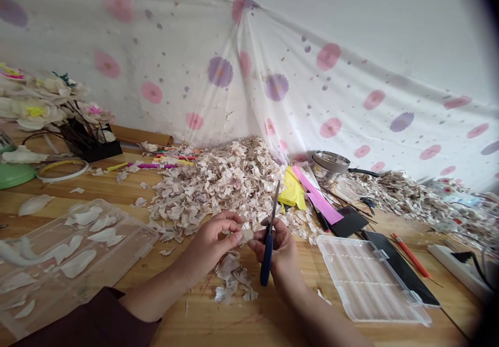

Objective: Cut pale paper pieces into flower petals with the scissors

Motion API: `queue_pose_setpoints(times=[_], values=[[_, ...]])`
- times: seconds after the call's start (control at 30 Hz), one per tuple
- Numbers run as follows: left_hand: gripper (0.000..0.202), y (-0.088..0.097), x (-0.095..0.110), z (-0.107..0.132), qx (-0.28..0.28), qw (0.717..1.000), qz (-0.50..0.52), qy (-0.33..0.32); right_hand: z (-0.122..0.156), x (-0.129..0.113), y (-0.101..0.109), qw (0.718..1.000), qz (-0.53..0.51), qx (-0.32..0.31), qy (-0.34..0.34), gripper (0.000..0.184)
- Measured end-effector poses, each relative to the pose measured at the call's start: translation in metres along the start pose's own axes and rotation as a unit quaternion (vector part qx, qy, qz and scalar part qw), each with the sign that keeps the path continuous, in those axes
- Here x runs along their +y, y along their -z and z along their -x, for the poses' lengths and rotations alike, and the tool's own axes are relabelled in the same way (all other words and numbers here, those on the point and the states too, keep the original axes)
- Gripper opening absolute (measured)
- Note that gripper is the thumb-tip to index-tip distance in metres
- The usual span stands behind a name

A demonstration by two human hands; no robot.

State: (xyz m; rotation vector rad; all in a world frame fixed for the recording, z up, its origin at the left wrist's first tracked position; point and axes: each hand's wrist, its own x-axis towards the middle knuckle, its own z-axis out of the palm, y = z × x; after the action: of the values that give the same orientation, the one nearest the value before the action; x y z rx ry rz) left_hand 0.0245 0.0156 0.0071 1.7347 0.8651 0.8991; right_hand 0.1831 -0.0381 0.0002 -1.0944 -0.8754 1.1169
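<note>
My left hand point(212, 240) pinches a small pale husk piece point(246, 234) between thumb and fingers, just above the wooden table point(117, 191). My right hand point(278, 245) grips blue-handled scissors point(268, 243), blades pointing up toward the pile, and its fingertips also touch the pale piece. Below both hands lies a small heap of pale trimmings point(234, 279). Behind them rises a big pile of dry pale scraps point(226, 180).
A clear plastic tray point(70, 248) holding white petal shapes sits at the left. A clear compartment box point(370, 279) lies at the right beside a dark tablet point(401, 269) and an orange pen point(411, 256). Yellow and pink paper point(307, 193), a metal pan point(331, 162) and paper flowers point(42, 105) stand further back.
</note>
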Motion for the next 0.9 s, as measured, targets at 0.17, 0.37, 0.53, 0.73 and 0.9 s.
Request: queue_pose_setpoints(times=[0.17,0.37,0.53,0.73,0.9], values=[[0.021,0.0,-0.001,0.0,0.001,0.999,0.032,0.02,-0.001,-0.002,-0.001,1.0,0.002,0.014,0.007,0.055],[0.016,-0.001,-0.006,0.0,-0.012,1.0,0.026,0.002,-0.003,0.001,0.002,1.0,0.015,0.005,0.007,0.054],[0.014,0.0,-0.004,0.0,-0.003,1.0,0.027,0.012,-0.005,0.009,0.005,1.0,0.015,-0.008,0.013,0.051],[0.012,-0.001,-0.009,-0.001,0.019,0.999,0.042,0.014,-0.002,0.01,0.003,0.997,0.062,-0.033,0.038,0.042],[0.015,0.014,0.005,-0.003,0.087,0.995,-0.041,-0.028,-0.001,0.008,0.006,0.983,0.164,-0.04,0.073,0.028]])
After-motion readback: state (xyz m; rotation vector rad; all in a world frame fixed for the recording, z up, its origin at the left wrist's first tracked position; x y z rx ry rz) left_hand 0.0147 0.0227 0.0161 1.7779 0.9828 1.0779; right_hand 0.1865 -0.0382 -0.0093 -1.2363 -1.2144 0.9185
